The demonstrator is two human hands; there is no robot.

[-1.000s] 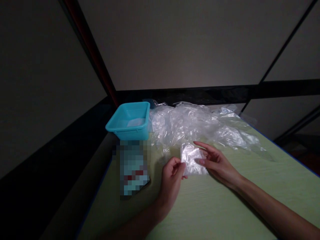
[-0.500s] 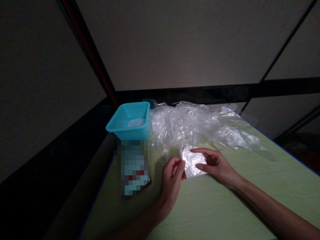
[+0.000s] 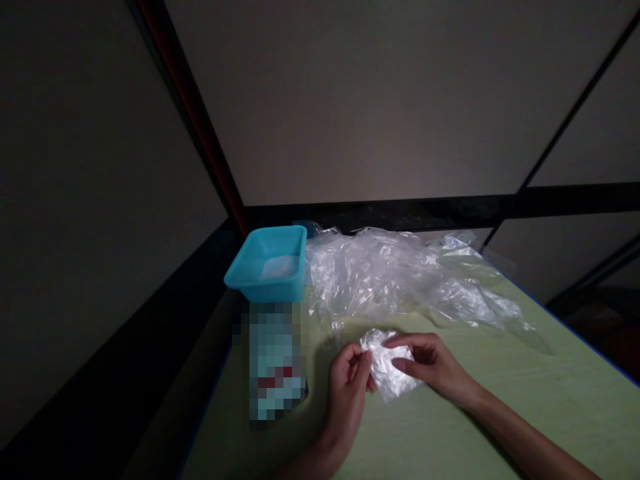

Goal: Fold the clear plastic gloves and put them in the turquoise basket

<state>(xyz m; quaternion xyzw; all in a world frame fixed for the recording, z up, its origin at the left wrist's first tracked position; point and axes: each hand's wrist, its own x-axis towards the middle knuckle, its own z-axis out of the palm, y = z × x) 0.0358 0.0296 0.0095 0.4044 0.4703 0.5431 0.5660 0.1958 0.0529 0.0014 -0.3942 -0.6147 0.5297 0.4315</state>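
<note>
The left hand [image 3: 349, 381] pinches the left side of a folded film [image 3: 389, 385] between its thumb and its bent fingers. The film is clear, shiny and wrinkled, roughly square, and it is found between the two hands, over the middle of the green table [image 3: 405, 443]. The right hand [image 3: 429, 363] comes from the other side; its thumb and its index finger are spread apart, and both tips touch the upper face of the film. The light is weak and the other fingers are partly hidden, so I cannot tell whether the right hand truly grips the film or only presses on it. Behind the hands, a wide loose pile [image 3: 373, 273] of clear plastic spreads across the far part of the table. At the left end of the pile, just beside it, stands a blue tub [image 3: 265, 292], with a whitish sheet [image 3: 279, 267] lying on its bottom. In front of the tub there is a flat object [image 3: 273, 353], covered by pixel blocks. A pale wall [image 3: 360, 107] with dark strips rises behind the table.
</note>
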